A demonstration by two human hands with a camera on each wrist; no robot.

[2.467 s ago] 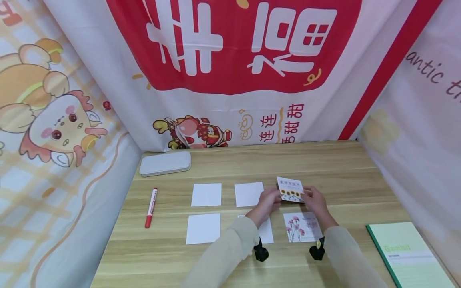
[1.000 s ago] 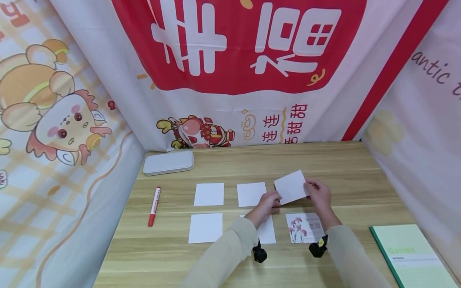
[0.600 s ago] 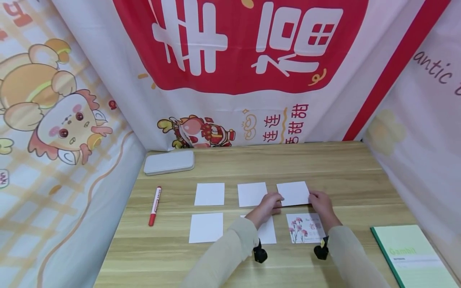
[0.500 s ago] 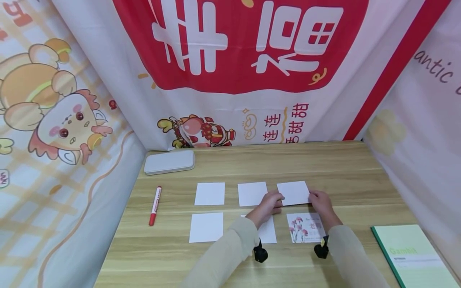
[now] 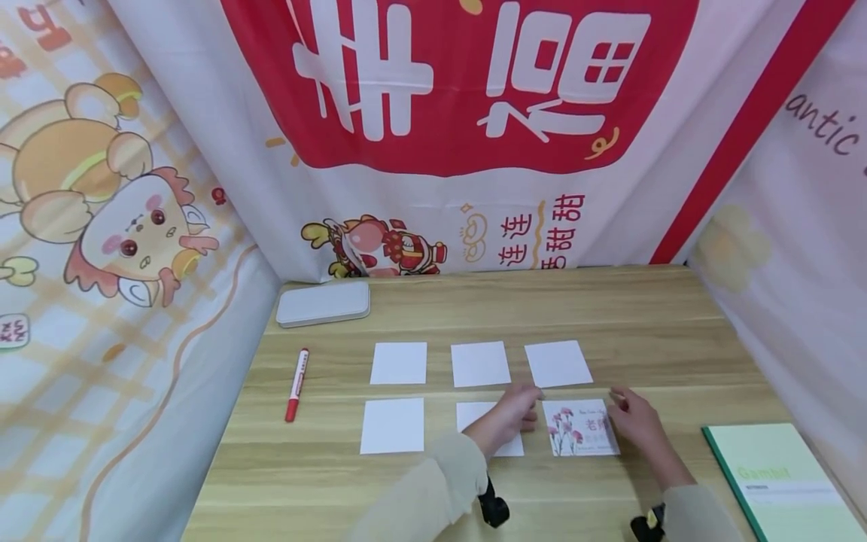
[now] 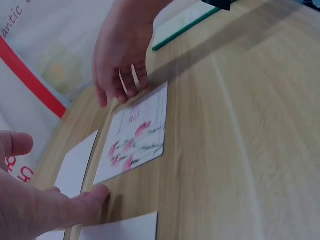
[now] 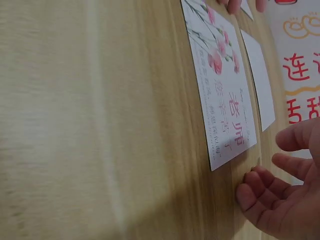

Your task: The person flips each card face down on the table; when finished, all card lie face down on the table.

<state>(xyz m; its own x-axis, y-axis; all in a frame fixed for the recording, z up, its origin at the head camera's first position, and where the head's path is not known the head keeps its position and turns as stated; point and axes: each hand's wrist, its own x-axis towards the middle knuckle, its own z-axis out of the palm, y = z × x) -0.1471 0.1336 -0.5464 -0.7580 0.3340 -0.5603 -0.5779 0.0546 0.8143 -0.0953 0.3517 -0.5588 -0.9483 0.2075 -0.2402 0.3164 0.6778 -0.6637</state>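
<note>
Flower card: white, pink carnations printed, lying flat and face up on the tabletop, front row.

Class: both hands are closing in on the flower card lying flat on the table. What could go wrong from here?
1. The flower card lies flat on the wooden table, so the right hand fingertips may struggle to lift its edge, and could bend it.
2. The left hand rests over the neighbouring blank card and might nudge it out of line.
</note>
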